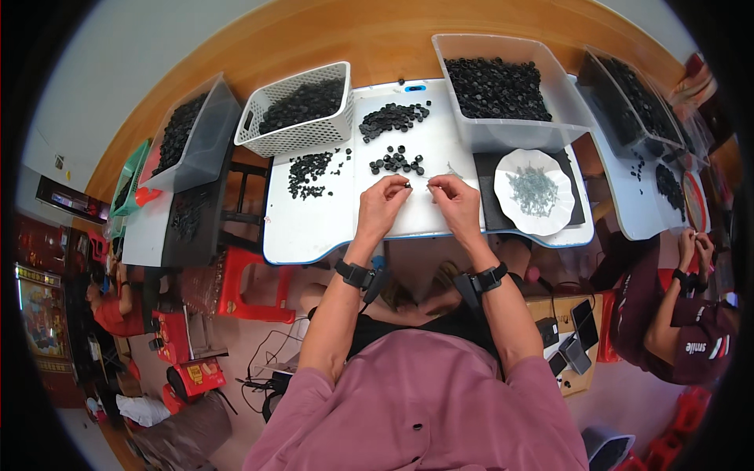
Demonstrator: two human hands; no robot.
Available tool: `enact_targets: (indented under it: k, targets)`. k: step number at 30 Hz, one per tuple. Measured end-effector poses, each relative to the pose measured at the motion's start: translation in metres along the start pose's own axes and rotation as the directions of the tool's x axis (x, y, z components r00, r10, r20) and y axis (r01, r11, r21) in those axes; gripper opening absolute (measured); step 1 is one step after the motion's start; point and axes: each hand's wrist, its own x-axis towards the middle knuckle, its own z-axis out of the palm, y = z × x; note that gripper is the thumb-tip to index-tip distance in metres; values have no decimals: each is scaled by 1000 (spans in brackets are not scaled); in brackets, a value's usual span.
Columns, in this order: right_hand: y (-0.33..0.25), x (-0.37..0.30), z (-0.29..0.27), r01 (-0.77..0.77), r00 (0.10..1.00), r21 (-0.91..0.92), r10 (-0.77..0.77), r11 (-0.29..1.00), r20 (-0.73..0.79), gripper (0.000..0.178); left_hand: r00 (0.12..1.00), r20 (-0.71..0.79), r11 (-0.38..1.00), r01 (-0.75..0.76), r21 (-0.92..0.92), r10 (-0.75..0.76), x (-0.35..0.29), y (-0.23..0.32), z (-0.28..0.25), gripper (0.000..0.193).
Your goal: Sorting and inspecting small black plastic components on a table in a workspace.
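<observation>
Above the near part of the white table [314, 216], my two hands are close together but apart. My left hand [382, 206] pinches a small black part [408, 185] between thumb and forefinger. My right hand [455, 206] is closed in a pinch too; whatever its fingertips hold is too small to name. Just beyond them lies a loose group of round black caps [397, 162]. Farther back is a larger pile of black caps [393, 119], and smaller black pieces [308, 174] are scattered at the left. A few thin, pale pieces [452, 169] lie near my right hand.
A white scalloped plate [506, 216] of thin, pale green pieces rests on a black mat [484, 169] at right. A white basket [294, 137] and clear bin [514, 125] of black parts stand behind. Another person's hands [695, 250] work at the right table. A red stool [251, 294] is below.
</observation>
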Motion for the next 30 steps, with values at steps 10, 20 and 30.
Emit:
enact_targets:
  k: [10,20,30]
  targets:
    - [4,-2,-3,-3,1000,36,3,999,-2,12,982,190,928,73,-364,-3,-5,-6,15,23]
    - [-2,-3,1,-12,1000,-2,12,1000,10,11,979,204,935,80,-346,-9,-7,-3,12,22]
    - [-3,-4,0,75,995,-93,-68,993,76,10,987,160,972,39,-232,-2,-8,-4,11,23]
